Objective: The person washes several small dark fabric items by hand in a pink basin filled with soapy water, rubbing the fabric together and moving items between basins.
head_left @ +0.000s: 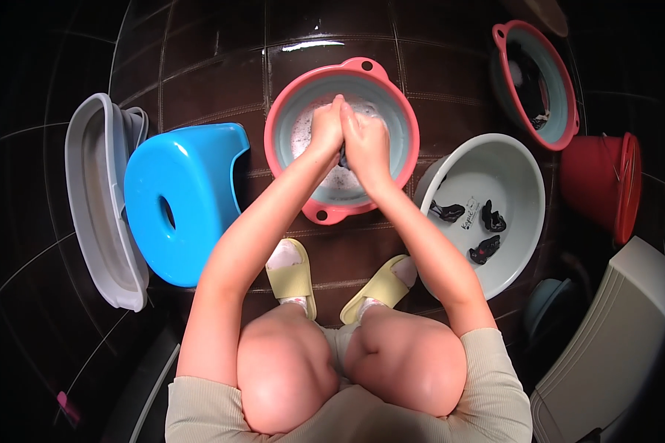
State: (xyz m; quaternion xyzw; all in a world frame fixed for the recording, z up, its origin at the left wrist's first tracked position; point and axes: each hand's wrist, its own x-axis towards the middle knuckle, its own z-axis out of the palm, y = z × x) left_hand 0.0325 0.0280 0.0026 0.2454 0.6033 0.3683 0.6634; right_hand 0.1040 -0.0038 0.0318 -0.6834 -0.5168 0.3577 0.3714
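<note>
In front of me on the floor stands a round basin with a pink rim [410, 151] and a grey-blue inside, holding sudsy water [303, 136]. Over the suds, my left hand [326, 129] and my right hand [368, 144] are pressed together, fingers closed. A small dark cloth [343, 158] shows below and between them; most of it is hidden, so its exact kind is unclear. To the right, a whitish basin [530, 203] contains three crumpled dark cloth pieces [485, 249], lying apart on its bottom.
A blue plastic stool [196, 166] and a grey oblong tub [100, 199] stand at left. Far right are another pink-rimmed basin [573, 111] with dark contents and a red bucket [591, 177]. A beige panelled object [606, 340] is at near right. My yellow slippers [292, 279] rest on brown tiles.
</note>
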